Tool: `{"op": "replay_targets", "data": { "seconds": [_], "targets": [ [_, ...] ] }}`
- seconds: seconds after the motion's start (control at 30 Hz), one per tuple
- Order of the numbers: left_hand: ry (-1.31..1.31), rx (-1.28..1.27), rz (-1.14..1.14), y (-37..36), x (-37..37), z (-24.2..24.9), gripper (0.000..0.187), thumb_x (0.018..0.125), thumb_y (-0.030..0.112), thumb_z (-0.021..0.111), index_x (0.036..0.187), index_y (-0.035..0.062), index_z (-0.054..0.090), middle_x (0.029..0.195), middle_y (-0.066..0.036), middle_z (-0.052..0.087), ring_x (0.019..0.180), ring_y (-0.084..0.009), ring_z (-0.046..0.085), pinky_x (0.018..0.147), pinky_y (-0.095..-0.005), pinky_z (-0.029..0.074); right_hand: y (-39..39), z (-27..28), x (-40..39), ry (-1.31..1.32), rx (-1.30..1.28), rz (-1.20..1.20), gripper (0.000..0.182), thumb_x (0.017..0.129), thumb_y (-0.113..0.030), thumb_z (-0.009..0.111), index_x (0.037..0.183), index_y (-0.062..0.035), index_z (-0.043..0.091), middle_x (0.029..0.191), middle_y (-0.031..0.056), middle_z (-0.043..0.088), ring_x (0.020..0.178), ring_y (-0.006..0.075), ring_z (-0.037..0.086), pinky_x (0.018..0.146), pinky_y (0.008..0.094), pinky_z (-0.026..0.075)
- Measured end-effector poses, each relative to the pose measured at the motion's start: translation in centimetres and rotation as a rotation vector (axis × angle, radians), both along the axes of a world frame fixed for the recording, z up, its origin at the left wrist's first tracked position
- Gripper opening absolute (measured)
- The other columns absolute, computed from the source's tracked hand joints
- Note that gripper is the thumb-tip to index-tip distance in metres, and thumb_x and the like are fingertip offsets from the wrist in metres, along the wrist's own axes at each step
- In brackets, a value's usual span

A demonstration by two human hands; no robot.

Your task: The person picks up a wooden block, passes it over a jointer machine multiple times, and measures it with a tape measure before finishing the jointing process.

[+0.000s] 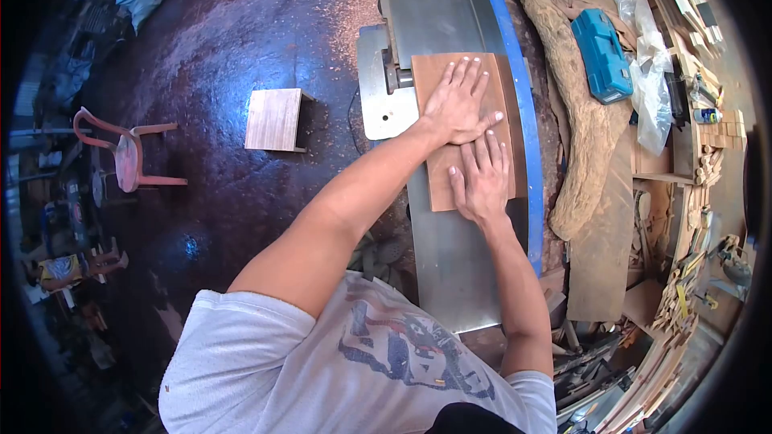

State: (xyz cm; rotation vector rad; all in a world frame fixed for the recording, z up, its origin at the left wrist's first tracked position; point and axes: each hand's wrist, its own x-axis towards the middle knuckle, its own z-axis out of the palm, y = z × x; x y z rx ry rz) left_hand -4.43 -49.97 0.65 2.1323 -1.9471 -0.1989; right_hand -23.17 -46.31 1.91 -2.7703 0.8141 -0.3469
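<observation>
A flat reddish-brown wooden board (441,189) lies on the metal bed (454,265) of a machine that looks like a jointer. Pressed flat on the board's far half is my left hand (458,103), fingers extended. My right hand (484,181) rests on the nearer half, also with fingers spread, its fingertips close to the left hand's wrist and thumb. A fence with a blue edge (524,112) runs along the right side of the board. On the left, a light metal guard plate (382,112) sits beside the board's edge. Any cutter beneath the board is hidden.
Right of the machine lie a thick rough log (567,112), a teal tool case (601,56) and clear plastic (653,100). Shelves of wood offcuts (683,289) line the far right. A small wooden stool (273,119) and a reddish chair (129,157) stand left on the dark floor.
</observation>
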Motion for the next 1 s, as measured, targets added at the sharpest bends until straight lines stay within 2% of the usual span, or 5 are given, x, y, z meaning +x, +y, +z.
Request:
{"op": "replay_targets", "data": {
  "seconds": [0.1,0.5,0.8,0.9,1.0],
  "targets": [
    [-0.005,-0.006,0.004,-0.5,0.5,0.0,0.093,0.106,0.068,0.034,0.164,-0.0049,0.031,0.172,-0.028,0.023,0.162,-0.0416,0.015,0.133,-0.0529,0.011,-0.5,-0.2,0.6,-0.029,-0.017,-0.009,0.055,0.095,-0.034,0.065,0.138,0.0006,0.063,0.15,0.0267,0.052,0.147,0.0484,0.039,0.123,0.0643,0.026],
    [-0.033,-0.017,0.016,-4.0,4.5,-0.5,0.092,0.105,0.069,0.033,0.164,-0.0015,0.033,0.173,-0.025,0.023,0.163,-0.0391,0.016,0.134,-0.0516,0.011,-3.8,-0.6,4.6,-0.08,-0.037,-0.021,0.049,0.097,-0.031,0.064,0.134,0.0016,0.066,0.148,0.0277,0.054,0.147,0.0471,0.042,0.122,0.0639,0.028],
    [0.022,-0.085,0.035,-7.6,8.6,-1.4,0.09,0.104,0.068,0.036,0.163,0.0006,0.036,0.173,-0.024,0.024,0.162,-0.0389,0.018,0.133,-0.0516,0.011,-7.3,-1.4,8.7,-0.109,-0.099,-0.027,0.047,0.098,-0.029,0.062,0.135,-0.0007,0.067,0.148,0.0262,0.054,0.145,0.0454,0.044,0.121,0.0609,0.031],
    [-0.021,-0.012,0.045,-8.7,9.8,-0.9,0.091,0.105,0.071,0.031,0.166,0.0027,0.031,0.174,-0.022,0.022,0.163,-0.037,0.015,0.134,-0.0495,0.011,-8.5,-1.4,10.1,-0.097,-0.113,-0.02,0.047,0.098,-0.029,0.062,0.137,-0.0016,0.066,0.148,0.026,0.054,0.144,0.0455,0.044,0.12,0.0608,0.031],
    [0.005,-0.032,0.052,-9.5,11.0,-0.5,0.09,0.106,0.07,0.032,0.164,0.0024,0.034,0.173,-0.023,0.025,0.163,-0.037,0.017,0.134,-0.0493,0.011,-9.5,-1.5,11.4,-0.084,-0.13,-0.009,0.049,0.099,-0.028,0.061,0.141,-0.0024,0.06,0.148,0.0251,0.054,0.143,0.0455,0.044,0.119,0.0607,0.031]
  ]
}}
